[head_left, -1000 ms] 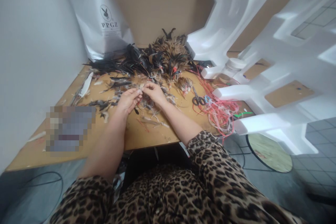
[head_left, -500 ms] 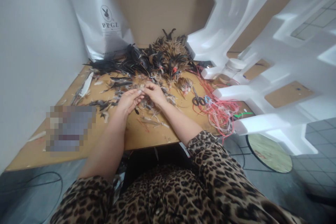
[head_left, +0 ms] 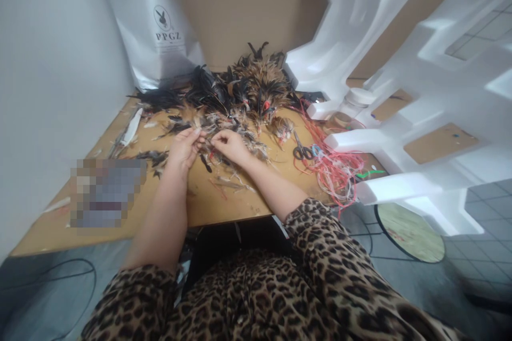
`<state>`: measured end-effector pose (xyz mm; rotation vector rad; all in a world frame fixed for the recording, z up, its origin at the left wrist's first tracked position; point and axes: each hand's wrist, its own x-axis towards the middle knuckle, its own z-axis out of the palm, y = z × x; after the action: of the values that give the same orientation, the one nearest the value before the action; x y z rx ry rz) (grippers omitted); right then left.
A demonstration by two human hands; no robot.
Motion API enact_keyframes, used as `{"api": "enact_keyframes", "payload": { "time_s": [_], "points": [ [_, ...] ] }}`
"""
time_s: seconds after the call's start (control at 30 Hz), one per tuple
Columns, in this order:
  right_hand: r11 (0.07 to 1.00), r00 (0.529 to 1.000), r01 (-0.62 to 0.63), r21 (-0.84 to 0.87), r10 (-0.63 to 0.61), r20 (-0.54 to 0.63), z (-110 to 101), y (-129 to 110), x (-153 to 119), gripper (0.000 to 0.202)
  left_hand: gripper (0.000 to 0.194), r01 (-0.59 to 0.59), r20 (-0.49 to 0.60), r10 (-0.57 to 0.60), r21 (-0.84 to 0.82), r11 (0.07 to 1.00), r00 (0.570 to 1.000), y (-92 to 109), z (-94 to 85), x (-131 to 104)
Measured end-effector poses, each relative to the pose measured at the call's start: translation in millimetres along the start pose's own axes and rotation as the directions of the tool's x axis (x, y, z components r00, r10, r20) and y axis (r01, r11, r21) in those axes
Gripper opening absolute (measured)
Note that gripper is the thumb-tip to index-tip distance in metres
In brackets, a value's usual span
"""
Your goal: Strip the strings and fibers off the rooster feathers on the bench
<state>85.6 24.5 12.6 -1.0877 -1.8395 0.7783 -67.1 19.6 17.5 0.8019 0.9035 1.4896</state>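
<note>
My left hand (head_left: 184, 147) is closed over the worktable, its thumb and fingers pinching a small bunch of brown feathers (head_left: 193, 116) by the base. A short way to the right, my right hand (head_left: 232, 146) has thumb and forefinger brought together over loose feathers. Whatever lies between those fingertips is too small to make out. Beneath and between the hands spread loose dark and pale feathers (head_left: 256, 145). Behind them lie tied bundles of black feathers (head_left: 206, 88) and a big heap of brown and black feathers (head_left: 262, 82).
Scissors (head_left: 303, 150) and tangled pink and white ties (head_left: 338, 173) lie to the right, beside white foam packing (head_left: 384, 192). A white bag (head_left: 160, 53) stands at the back left. A blurred-out object (head_left: 108, 194) rests on the table's left part (head_left: 44, 237).
My hands, close together before, have parted slightly. The left moved left with the feather bunch, while the right drew a little down and away.
</note>
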Motion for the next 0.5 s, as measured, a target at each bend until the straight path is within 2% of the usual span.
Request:
{"api": "enact_keyframes", "payload": {
  "time_s": [0.1, 0.2, 0.5],
  "points": [
    [0.965, 0.992, 0.056, -0.258, -0.025, 0.122, 0, -4, -4, 0.018, 0.006, -0.008, -0.040, 0.006, -0.035, 0.999, 0.999, 1, -3.2, 2],
    [0.901, 0.982, 0.098, -0.423, -0.017, 0.190, 2, -8, -8, 0.019, 0.005, -0.012, -0.045, 0.010, -0.047, 0.999, 0.999, 0, -3.7, 3],
    [0.731, 0.970, 0.151, -0.665, 0.018, 0.241, 21, -18, -14, 0.025, 0.009, -0.023, -0.042, 0.020, -0.070, 0.997, 0.999, -1, -2.2, 3]
  ]
}}
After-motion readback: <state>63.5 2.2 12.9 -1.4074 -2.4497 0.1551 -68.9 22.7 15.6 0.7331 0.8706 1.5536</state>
